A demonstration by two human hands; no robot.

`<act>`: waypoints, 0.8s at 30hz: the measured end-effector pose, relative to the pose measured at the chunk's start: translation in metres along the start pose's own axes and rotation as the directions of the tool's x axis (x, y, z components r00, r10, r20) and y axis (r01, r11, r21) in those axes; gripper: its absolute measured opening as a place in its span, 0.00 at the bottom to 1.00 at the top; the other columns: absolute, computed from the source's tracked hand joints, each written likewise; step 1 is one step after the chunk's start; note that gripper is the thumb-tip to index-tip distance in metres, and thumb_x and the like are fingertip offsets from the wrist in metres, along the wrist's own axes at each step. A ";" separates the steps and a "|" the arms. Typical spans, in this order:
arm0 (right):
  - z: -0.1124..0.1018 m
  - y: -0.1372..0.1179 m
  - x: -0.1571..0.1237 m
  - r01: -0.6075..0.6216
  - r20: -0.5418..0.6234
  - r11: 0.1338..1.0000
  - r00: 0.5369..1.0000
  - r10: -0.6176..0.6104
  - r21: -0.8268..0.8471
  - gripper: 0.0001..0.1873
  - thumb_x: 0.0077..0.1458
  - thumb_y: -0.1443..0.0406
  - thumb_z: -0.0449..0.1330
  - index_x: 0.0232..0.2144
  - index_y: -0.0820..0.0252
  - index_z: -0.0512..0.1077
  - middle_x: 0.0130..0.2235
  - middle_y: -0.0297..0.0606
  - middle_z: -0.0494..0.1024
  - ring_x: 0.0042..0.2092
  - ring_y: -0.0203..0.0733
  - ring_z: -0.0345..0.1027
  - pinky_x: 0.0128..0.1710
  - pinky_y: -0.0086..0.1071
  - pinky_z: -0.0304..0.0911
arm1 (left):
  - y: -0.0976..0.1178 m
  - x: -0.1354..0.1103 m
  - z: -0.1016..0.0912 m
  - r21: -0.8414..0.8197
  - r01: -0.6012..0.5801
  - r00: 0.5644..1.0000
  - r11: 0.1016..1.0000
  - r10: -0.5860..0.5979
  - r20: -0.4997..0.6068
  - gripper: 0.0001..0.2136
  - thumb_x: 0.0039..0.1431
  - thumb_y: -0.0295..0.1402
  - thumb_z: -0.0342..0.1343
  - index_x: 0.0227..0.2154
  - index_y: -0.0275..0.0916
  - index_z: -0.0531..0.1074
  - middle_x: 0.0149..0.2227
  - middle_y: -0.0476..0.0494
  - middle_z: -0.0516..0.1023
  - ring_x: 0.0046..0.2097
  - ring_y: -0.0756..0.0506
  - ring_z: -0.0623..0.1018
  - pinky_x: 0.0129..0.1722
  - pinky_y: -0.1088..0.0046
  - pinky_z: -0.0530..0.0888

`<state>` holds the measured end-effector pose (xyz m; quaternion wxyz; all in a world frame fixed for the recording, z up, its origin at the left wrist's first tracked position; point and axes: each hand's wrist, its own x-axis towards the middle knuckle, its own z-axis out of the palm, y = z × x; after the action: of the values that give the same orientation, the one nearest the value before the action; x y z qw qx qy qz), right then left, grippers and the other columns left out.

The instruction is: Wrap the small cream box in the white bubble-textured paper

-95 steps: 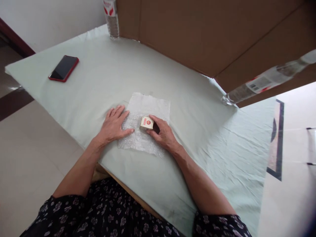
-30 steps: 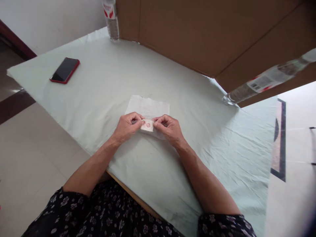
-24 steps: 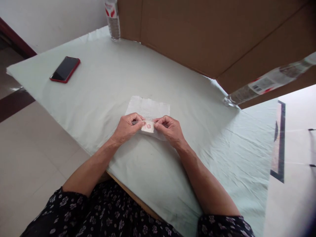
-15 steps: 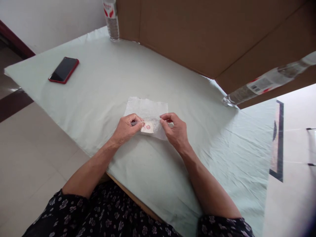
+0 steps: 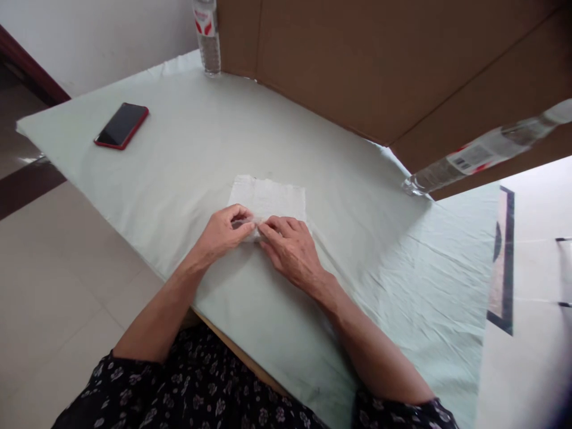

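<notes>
A sheet of white bubble wrap [image 5: 270, 193] lies on the pale green tablecloth [image 5: 187, 155], its near edge folded over. My left hand [image 5: 221, 233] is closed, pinching the left end of the fold. My right hand [image 5: 290, 249] lies flat on top of the folded wrap, fingers stretched out and pointing left, their tips touching my left hand's fingers. The small box with the red mark is hidden under the wrap and my right hand.
A red-cased phone [image 5: 121, 125] lies at the table's far left. One clear water bottle [image 5: 209, 37] stands at the back; another [image 5: 473, 158] is at the right. A large brown cardboard sheet [image 5: 379, 59] stands behind. The table's near edge runs beneath my forearms.
The wrap's near edge has been folded up over the small box. My right hand let go of its pinch and moved left to lie flat over the box, which no longer shows.
</notes>
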<state>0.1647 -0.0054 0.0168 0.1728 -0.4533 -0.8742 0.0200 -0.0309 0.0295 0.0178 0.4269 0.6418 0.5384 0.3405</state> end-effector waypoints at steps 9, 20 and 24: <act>0.008 -0.005 0.006 -0.019 -0.018 0.992 1.000 0.017 -0.122 0.11 0.65 0.65 0.58 0.50 0.52 0.72 0.45 0.40 0.76 0.46 0.48 0.61 0.45 0.41 0.52 | -0.014 -0.008 -0.017 0.338 0.153 0.972 0.928 -0.079 -0.222 0.15 0.55 0.44 0.58 0.41 0.40 0.76 0.29 0.48 0.77 0.30 0.46 0.74 0.35 0.68 0.70; 0.011 -0.005 0.006 -0.012 -0.049 0.989 0.999 0.005 -0.148 0.11 0.67 0.66 0.55 0.48 0.53 0.72 0.45 0.40 0.76 0.46 0.47 0.61 0.45 0.41 0.51 | -0.016 -0.017 -0.017 0.105 0.304 0.949 0.947 -0.292 -0.120 0.16 0.53 0.47 0.62 0.35 0.39 0.74 0.23 0.49 0.75 0.22 0.46 0.76 0.22 0.72 0.72; 0.011 -0.006 0.007 -0.003 -0.063 0.986 0.998 -0.008 -0.166 0.10 0.68 0.65 0.54 0.47 0.54 0.73 0.45 0.40 0.77 0.45 0.47 0.60 0.45 0.41 0.51 | -0.010 -0.006 -0.006 0.009 0.344 0.930 0.939 -0.339 -0.139 0.16 0.50 0.42 0.63 0.39 0.37 0.74 0.28 0.48 0.76 0.26 0.47 0.76 0.20 0.74 0.73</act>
<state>0.1527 -0.0016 0.0097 0.1623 -0.4655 -0.8674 -0.0676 -0.0412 0.0251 0.0107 0.4315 0.5208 0.6750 0.2948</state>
